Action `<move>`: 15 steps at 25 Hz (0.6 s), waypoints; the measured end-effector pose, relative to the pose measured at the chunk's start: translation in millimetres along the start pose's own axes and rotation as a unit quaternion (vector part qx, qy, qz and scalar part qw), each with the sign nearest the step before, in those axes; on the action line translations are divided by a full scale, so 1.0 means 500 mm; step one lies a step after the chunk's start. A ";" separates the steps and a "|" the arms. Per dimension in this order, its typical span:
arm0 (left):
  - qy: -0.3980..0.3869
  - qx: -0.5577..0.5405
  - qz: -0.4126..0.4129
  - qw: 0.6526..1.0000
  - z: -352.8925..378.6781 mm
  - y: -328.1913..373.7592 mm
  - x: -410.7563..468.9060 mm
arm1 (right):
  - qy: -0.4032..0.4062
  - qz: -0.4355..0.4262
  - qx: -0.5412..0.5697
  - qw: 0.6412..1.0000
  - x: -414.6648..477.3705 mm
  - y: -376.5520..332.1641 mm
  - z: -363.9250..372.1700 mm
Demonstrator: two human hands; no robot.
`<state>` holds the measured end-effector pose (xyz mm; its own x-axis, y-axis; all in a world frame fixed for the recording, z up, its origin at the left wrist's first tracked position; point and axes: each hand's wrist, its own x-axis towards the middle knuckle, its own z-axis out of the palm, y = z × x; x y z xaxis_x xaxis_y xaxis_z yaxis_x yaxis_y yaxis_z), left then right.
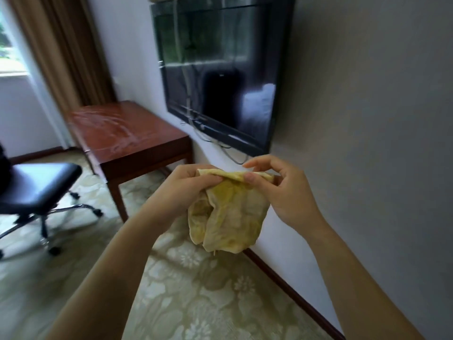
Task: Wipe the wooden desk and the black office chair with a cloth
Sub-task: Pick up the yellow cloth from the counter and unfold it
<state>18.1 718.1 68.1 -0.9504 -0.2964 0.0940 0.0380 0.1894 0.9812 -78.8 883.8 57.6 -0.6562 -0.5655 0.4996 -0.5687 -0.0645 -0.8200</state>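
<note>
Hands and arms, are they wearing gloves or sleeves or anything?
No gloves. The left hand and right hand are bare, with no rings showing and plain, short nails. The left arm and right arm are bare too, as far as the picture shows: no sleeves, watch or bracelet.

Big black TV (220,69) on the pale wall (367,119), brown curtains (61,45) upper left by a bright window (9,45), floral carpet (196,290) underfoot.

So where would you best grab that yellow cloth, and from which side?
Probably along its folded top edge, from above: the cloth hangs limp below that edge, and the left hand and right hand pinch it there.
</note>
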 end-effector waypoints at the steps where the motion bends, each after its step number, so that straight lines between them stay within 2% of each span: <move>1: 0.026 -0.006 -0.004 1.000 -0.050 -0.016 -0.002 | -0.020 -0.009 0.009 1.000 0.028 0.004 0.048; 7: 0.136 -0.024 -0.024 0.990 -0.353 -0.121 0.026 | -0.101 -0.016 0.050 0.994 0.215 0.064 0.363; 12: 0.217 -0.029 -0.048 0.975 -0.594 -0.193 0.119 | -0.124 -0.032 0.079 0.989 0.405 0.122 0.608; 15: 0.272 0.006 -0.050 0.961 -0.747 -0.221 0.167 | -0.122 -0.030 0.084 0.989 0.524 0.141 0.760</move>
<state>49.8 322.8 30.5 -0.6466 -0.7590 0.0765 -0.0521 0.1441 0.9882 -102.3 418.7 24.3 -0.4728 -0.7366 0.4837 -0.4999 -0.2278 -0.8356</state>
